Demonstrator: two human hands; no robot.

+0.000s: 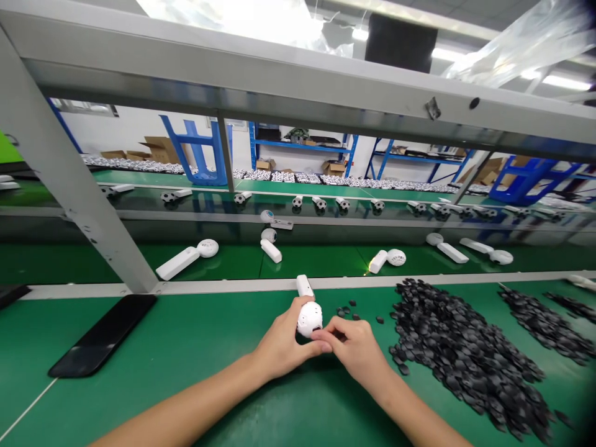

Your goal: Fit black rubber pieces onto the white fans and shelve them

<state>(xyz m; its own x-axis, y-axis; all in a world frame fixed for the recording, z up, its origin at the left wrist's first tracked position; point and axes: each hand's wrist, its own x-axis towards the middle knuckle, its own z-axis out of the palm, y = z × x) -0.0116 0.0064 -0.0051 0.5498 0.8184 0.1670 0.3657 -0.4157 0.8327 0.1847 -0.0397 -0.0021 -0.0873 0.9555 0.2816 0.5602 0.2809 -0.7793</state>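
Note:
My left hand is closed round a white handheld fan, its round head toward me and its handle pointing away. My right hand pinches at the lower edge of the fan's head, fingertips pressed together; whether a small part sits between them is hidden. A few loose small black pieces lie just beyond my right hand on the green table.
A large heap of black pieces covers the table on the right, another heap farther right. A black phone lies at the left. Several white fans lie on the green conveyor beyond a grey metal frame.

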